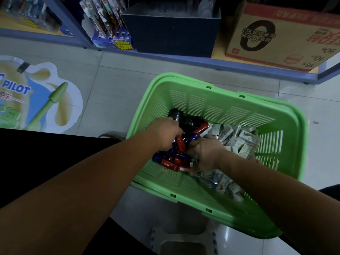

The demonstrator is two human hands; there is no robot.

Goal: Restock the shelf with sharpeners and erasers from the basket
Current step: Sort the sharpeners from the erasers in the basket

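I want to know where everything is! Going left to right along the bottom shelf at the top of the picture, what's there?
Clear packs → pen display → dark blue box → cardboard carton.

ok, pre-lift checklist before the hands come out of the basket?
1. Both hands inside green basket: ok.
2. Left hand closed on the red and blue sharpeners: ok.
3. Right hand grip: cannot tell, fingers hidden in the pile.
4. White eraser packs apart on the right side: ok.
5. Shelf slot for them: cannot tell; only a dark box and cardboard carton show.
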